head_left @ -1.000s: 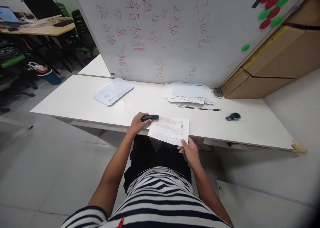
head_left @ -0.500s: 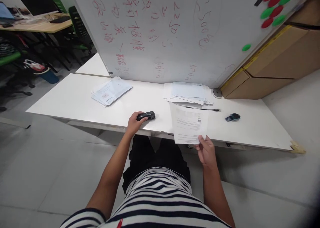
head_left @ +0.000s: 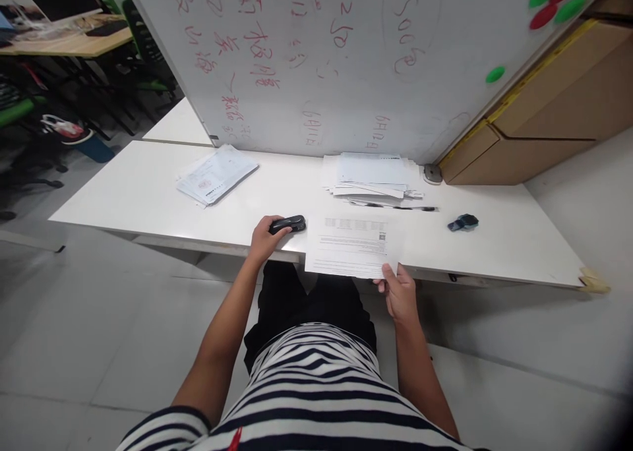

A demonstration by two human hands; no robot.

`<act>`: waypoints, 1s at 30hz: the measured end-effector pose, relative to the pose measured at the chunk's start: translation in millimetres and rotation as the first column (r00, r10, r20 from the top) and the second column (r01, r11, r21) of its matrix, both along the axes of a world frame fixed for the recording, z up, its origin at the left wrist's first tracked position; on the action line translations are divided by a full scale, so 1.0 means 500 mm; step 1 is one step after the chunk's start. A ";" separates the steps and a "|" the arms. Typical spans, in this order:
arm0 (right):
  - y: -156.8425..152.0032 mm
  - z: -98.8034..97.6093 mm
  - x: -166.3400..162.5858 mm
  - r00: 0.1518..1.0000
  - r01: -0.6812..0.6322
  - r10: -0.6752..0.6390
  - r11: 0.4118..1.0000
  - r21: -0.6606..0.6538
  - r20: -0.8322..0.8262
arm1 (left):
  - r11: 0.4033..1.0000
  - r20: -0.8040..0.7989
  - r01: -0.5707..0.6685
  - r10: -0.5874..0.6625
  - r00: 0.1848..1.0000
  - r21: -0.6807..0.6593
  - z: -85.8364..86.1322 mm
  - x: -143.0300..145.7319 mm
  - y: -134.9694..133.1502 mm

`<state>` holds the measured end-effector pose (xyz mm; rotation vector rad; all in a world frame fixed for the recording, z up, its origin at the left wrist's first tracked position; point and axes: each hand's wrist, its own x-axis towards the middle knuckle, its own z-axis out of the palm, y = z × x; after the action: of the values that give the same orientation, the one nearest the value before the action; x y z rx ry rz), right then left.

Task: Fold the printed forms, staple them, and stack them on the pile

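Observation:
My left hand point(head_left: 266, 239) is closed around the rear of a black stapler point(head_left: 293, 224), which rests on the white table near its front edge. A printed sheet of paper point(head_left: 349, 248) lies almost flat over that edge, its left side close to the stapler's front end. My right hand point(head_left: 401, 294) pinches the sheet at its lower right corner, thumb on top and fingers underneath. Whether it is one sheet or more, I cannot tell. Behind it are a stack of papers point(head_left: 370, 171) and a dark pen point(head_left: 415, 208).
Another pile of papers point(head_left: 217, 175) lies on the left of the white table point(head_left: 119, 194). A dark wristwatch-like object point(head_left: 463, 223) sits at the right. A whiteboard point(head_left: 277, 108) stands along the back, with cardboard boxes point(head_left: 489, 157) beside it. A small grey device point(head_left: 432, 173) is near the boxes.
My right hand has moved the paper left toward the stapler and lowered it flatter. My left hand stays on the stapler. The view has shifted slightly.

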<state>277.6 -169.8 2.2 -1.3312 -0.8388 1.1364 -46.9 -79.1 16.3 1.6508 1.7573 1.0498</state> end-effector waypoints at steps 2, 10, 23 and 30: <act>0.000 -0.003 -0.001 1.000 -0.001 0.001 1.000 -0.002 -0.004 | 1.000 -0.003 0.000 0.000 1.000 0.005 -0.001 0.000 0.000; 0.023 -0.005 0.004 1.000 0.023 -0.024 0.999 -0.038 -0.007 | 0.999 -0.049 0.015 -0.013 0.999 0.034 -0.006 0.000 0.002; 0.395 0.107 0.075 0.987 0.146 -0.138 0.985 0.094 -0.084 | 0.997 -0.147 0.046 -0.036 0.988 0.064 -0.020 0.006 0.008; 0.440 0.086 0.080 0.985 0.174 -0.173 0.984 0.044 -0.022 | 0.993 -0.166 0.042 -0.024 0.986 0.108 -0.031 0.005 0.009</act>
<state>317.4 50.1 45.0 -1.3271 -0.7169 0.9861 -44.7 -74.5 0.9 1.8768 1.7960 1.0391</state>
